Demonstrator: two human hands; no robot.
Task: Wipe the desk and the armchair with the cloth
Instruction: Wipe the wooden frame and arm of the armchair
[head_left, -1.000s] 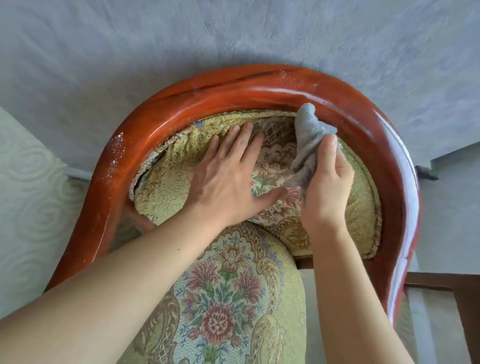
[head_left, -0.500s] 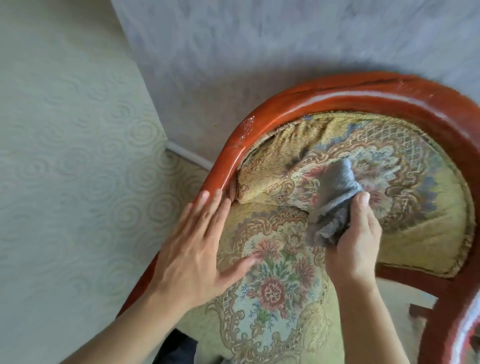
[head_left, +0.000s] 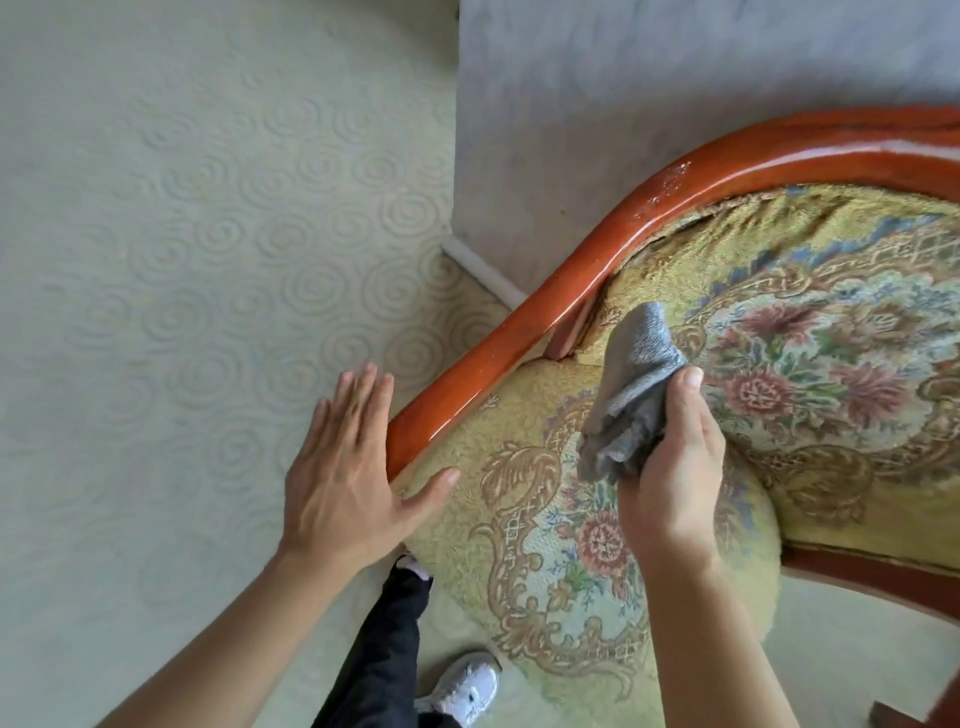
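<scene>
Grey cloth (head_left: 626, 395) sits bunched in the right hand (head_left: 670, 478), whose fingers curl round its lower folds while the thumb pins it from the side; its free end points toward 12 o'clock and lies against the armchair's (head_left: 810, 374) floral upholstery, just beside the wooden post where the frame (head_left: 519, 343) meets the padding. The left hand (head_left: 348, 467) is flat with fingers straight and close together; it lies against the lower end of the frame at about 9 o'clock from the cloth, thumb stretched onto the seat fabric, holding nothing.

As for progress, the wiping is plainly on the armchair, at the junction of backrest and seat near the frame. Whitish specks show on the frame's bend, toward 1 o'clock from the left hand, so I judge the woodwork there unfinished. Whether the upholstery already counts as clean cannot be told from its pattern. No desk is in view, so its state is unknown.

A dark trouser leg (head_left: 384, 654) and pale shoe (head_left: 467, 686) stand on the carpet (head_left: 156, 312) at 6 o'clock.
</scene>
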